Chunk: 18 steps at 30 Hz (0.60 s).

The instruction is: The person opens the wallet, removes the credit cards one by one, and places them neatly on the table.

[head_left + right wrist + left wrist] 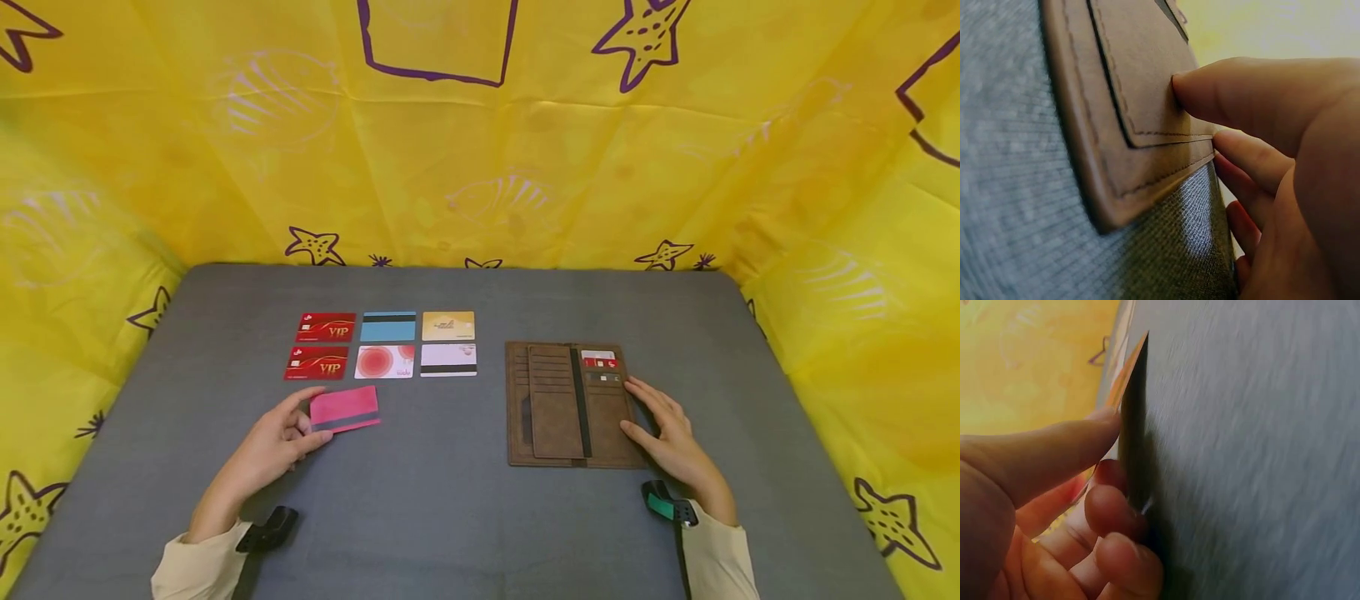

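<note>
Left hand (272, 440) pinches pink rectangular card with dark stripe (347, 405). Right hand (673, 437), fingers loosely spread, touches right edge of unfolded brown leather wallet (556, 421) on grey desk (442, 517).

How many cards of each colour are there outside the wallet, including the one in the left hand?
Red VIP cards: 2
Blue card: 1
Gold card: 1
White card with red circles: 1
Pale card with a dark stripe: 1
Pink card, pinched by the left hand: 1
Total: 7
</note>
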Available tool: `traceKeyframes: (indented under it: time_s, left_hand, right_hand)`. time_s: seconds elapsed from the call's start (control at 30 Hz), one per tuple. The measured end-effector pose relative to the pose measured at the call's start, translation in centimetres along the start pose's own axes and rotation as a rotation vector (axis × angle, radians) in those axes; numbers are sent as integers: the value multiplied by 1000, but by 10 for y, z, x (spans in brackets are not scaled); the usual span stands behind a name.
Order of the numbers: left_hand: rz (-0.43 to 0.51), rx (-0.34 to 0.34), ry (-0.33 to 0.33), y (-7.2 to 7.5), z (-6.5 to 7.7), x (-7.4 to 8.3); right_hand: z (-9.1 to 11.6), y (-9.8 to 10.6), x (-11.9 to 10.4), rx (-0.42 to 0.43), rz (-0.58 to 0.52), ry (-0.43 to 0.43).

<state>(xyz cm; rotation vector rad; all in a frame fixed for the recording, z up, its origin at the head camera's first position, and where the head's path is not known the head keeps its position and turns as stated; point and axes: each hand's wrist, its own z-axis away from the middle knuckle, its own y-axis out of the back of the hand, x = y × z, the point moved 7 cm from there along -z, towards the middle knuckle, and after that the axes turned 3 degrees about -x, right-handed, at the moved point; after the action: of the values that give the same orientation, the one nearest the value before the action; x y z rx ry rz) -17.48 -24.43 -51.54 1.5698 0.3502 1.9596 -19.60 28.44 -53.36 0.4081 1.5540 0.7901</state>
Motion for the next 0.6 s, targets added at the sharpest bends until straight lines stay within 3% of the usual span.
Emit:
traceKeyframes:
  time_s: [0.17,0.4,0.6]
  left_hand:
    - [21,-12,21,14,1,-10]
    - [69,-23,105,29,3,-30]
    - [81,-69,125,40,4,-36]
  right_hand:
    - [0,0,1,-5,3,3]
    - [-1,0,1,-11,5,7]
    - [-1,-1,0,-14,2,6]
